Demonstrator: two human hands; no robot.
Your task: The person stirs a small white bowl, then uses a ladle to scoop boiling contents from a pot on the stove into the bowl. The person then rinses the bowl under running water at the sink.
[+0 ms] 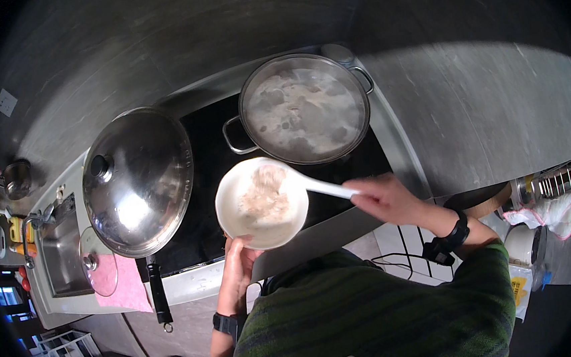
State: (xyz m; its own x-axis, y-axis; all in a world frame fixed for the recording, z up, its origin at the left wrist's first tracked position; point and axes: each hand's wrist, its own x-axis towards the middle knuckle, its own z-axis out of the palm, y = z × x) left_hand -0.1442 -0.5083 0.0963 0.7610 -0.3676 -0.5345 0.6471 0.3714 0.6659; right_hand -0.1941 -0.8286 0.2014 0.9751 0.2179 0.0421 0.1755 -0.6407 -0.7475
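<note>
My left hand (pixel 242 252) holds a white bowl (pixel 227 210) from below by its near side, just in front of a large steel pot. My right hand (pixel 385 200) grips the handle of a white ladle (pixel 330 186), whose head is over the bowl and blurred. Inside the bowl lies pale, brownish wet food (pixel 266 200); what it is, I cannot tell. Cloudy liquid with foam and darker lumps (pixel 305 109) fills the two-handled steel pot (pixel 244 116), which stands on the black cooktop (pixel 201 129).
A pan with a black handle (pixel 159 294) sits to the left under a domed steel lid (pixel 140 190). Farther left are a glass lid (pixel 103 273) on a pink cloth (pixel 130 286) and a steel sink (pixel 63 266). A tiled wall (pixel 471 113) rises at the right.
</note>
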